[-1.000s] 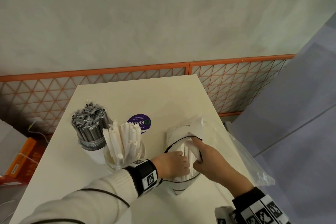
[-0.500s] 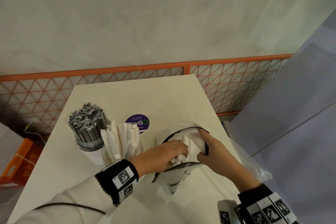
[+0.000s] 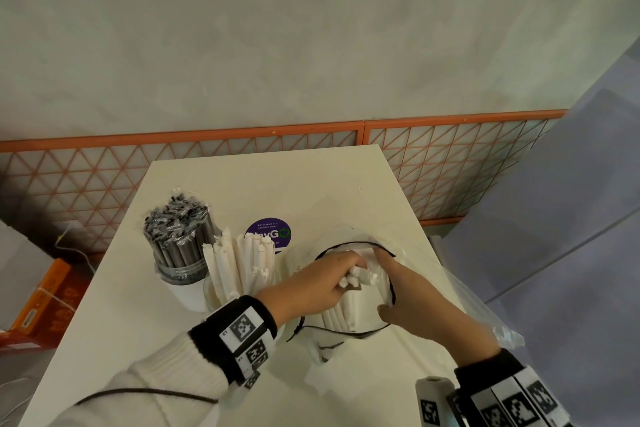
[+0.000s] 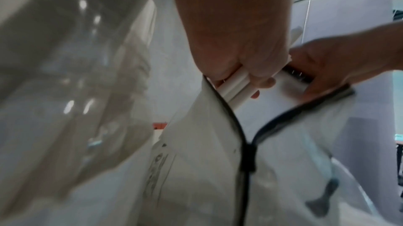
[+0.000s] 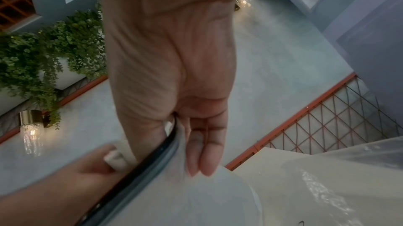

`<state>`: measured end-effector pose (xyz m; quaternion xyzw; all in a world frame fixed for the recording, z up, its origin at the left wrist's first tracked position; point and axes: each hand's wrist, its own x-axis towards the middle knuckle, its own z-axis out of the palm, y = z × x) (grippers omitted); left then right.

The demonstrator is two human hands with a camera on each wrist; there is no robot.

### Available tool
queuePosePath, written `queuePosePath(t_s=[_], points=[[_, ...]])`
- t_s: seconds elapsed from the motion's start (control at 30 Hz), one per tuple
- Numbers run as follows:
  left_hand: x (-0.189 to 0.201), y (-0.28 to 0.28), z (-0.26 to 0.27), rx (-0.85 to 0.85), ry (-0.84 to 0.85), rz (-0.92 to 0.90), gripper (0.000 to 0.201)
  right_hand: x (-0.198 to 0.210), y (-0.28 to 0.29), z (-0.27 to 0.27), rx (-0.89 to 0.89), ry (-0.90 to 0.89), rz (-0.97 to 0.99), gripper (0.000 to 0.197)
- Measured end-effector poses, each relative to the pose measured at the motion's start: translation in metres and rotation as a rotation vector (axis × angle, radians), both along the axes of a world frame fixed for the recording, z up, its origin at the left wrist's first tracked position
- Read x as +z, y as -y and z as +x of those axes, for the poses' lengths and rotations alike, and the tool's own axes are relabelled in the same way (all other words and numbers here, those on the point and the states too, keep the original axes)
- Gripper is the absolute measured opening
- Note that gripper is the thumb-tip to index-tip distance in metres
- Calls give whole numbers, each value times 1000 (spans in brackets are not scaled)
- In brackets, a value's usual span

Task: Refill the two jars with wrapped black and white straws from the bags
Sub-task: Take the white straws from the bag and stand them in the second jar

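On the white table [image 3: 311, 184] stand a jar of black wrapped straws [image 3: 178, 243] and, beside it, a jar of white wrapped straws [image 3: 239, 267]. To their right a clear zip bag [image 3: 349, 329] with a black rim holds more white straws [image 3: 343, 312]. My left hand [image 3: 332, 281] reaches into the bag's mouth and grips a bunch of white straws [image 4: 235, 86]. My right hand [image 3: 398, 288] pinches the bag's rim [image 5: 152, 157] between thumb and fingers, holding the mouth wide.
A purple round sticker [image 3: 268, 236] lies behind the jars. A second clear plastic bag [image 3: 485, 322] hangs over the table's right edge. An orange lattice fence [image 3: 450, 163] runs behind the table. An orange box [image 3: 45, 302] sits on the floor at left.
My left hand has closed round a bunch of white straws inside the bag and lifted their tips up. The right hand has pulled the bag's mouth wider.
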<state>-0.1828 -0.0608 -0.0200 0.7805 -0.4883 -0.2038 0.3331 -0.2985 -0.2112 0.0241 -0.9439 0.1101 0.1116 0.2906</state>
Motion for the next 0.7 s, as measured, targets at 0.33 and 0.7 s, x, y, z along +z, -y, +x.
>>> queuePosePath(t_s=[0.33,0.7], points=[[101,-19,-6,375,-440,-623,7,1,-2,5,-52,-16,-16,90],[182,-115,21,672,-494,-1059,7,3,-18,15,-28,1,-17,89]])
